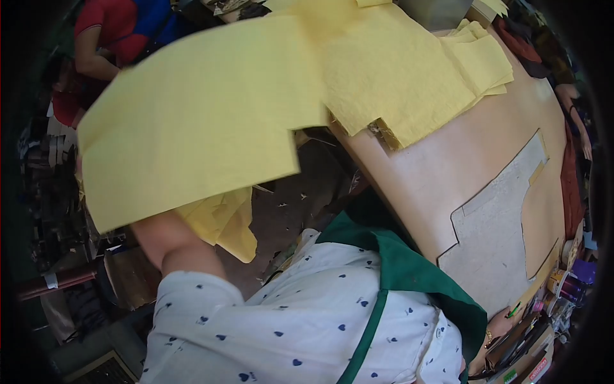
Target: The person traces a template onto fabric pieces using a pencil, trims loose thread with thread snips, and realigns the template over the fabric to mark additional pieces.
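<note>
A large yellow sheet (198,121) with a square notch in its corner hangs off the table's left side. My left forearm (163,237) reaches beneath it; the sheet hides most of that hand, which holds it up. More yellow material (233,224) droops below. At the lower right, my right hand (501,324) is partly seen, closed around a thin green pen (513,312), beside the table edge. Near it, a grey cardboard pattern piece (495,224) with a cut outline lies flat on the table.
Stacked yellow sheets (409,70) cover the far part of the tan table (409,173). A person in a red and blue top (131,29) is at the upper left. Another person's arm (574,112) shows at the right. Spools and small supplies (566,288) crowd the right edge.
</note>
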A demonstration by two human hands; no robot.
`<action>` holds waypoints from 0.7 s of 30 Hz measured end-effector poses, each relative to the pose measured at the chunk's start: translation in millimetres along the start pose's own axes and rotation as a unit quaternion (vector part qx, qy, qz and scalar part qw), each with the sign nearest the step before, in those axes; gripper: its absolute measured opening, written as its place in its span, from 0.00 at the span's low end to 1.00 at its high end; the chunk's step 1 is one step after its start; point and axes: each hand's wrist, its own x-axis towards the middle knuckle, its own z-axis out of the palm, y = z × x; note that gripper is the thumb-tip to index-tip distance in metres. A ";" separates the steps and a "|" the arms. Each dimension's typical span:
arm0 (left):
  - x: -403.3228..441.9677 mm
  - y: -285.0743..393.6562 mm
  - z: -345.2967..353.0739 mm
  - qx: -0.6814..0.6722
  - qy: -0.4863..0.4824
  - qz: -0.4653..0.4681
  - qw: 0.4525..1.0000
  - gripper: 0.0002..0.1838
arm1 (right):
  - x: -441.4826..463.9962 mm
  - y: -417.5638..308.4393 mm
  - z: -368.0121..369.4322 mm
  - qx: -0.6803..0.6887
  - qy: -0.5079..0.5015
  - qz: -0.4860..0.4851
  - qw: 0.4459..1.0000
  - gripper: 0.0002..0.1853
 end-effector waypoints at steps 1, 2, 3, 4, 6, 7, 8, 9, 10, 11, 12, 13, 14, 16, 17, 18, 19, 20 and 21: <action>4.2 -6.3 -56.8 0.229 0.058 0.025 0.971 0.21 | -0.3 -0.5 -1.1 -0.001 -0.003 0.000 1.000 0.25; -4.5 -9.2 -96.3 0.473 0.092 0.046 0.875 0.21 | -1.4 -0.7 -2.7 -0.002 -0.004 0.004 1.000 0.26; -12.7 -12.0 -131.0 0.547 0.091 0.049 0.831 0.21 | -2.3 -4.1 -6.0 -0.014 -0.015 0.016 1.000 0.26; -20.5 -17.9 -167.0 0.610 0.093 0.027 0.786 0.21 | -2.7 -3.6 -4.5 0.016 -0.032 0.041 0.998 0.25; -44.1 -20.7 -214.6 0.691 0.078 -0.026 0.718 0.21 | -7.3 -13.4 -13.2 0.015 -0.014 0.046 0.999 0.23; -56.8 -21.0 -229.7 0.721 0.068 -0.055 0.687 0.21 | -5.7 -6.8 -9.6 0.001 -0.004 0.023 1.000 0.22; -64.7 -18.7 -238.6 0.746 0.059 -0.078 0.659 0.21 | -8.4 -13.4 -16.1 0.007 0.003 0.026 1.000 0.23; -68.8 -16.1 -242.4 0.766 0.051 -0.095 0.634 0.21 | -9.7 -12.8 -14.7 0.011 0.016 0.012 1.000 0.23; -69.8 -13.1 -240.4 0.782 0.048 -0.107 0.612 0.21 | -9.8 -4.6 -3.8 0.013 0.066 -0.011 0.998 0.24; -66.9 -10.3 -233.2 0.798 0.049 -0.105 0.591 0.21 | -10.4 -8.3 -6.6 0.023 0.061 -0.009 0.998 0.24; -64.0 -6.7 -218.0 0.812 0.055 -0.079 0.576 0.22 | -10.7 -7.4 -6.2 0.011 0.056 -0.008 0.998 0.22; -62.7 0.9 -194.5 0.819 0.071 -0.021 0.569 0.22 | -11.6 -12.8 -14.0 0.018 0.037 -0.005 0.999 0.21; -60.6 4.3 -164.0 0.812 0.084 0.060 0.574 0.22 | -13.8 -20.5 -22.8 0.028 0.019 -0.003 0.999 0.20; -62.5 6.9 -74.7 0.695 0.037 0.307 0.649 0.22 | -17.7 -31.3 -33.2 0.025 0.013 0.017 0.999 0.19; -74.3 7.1 -10.8 0.603 -0.028 0.393 0.693 0.22 | -17.1 -32.4 -35.3 0.025 0.010 0.027 0.999 0.19; -84.8 1.7 47.7 0.482 -0.137 0.409 0.762 0.17 | -16.3 -29.9 -34.0 0.031 -0.002 0.030 0.999 0.19; -127.3 14.7 119.3 0.417 -0.211 0.472 0.748 0.13 | -17.5 -26.2 -30.3 0.037 -0.014 0.034 0.999 0.19; -188.8 30.9 183.5 0.273 -0.322 0.427 0.799 0.11 | -18.5 -22.5 -25.9 0.043 -0.025 0.038 0.998 0.20; -243.2 45.2 227.1 0.193 -0.406 0.418 0.790 0.11 | -19.9 -20.8 -20.7 0.041 -0.015 0.067 0.997 0.19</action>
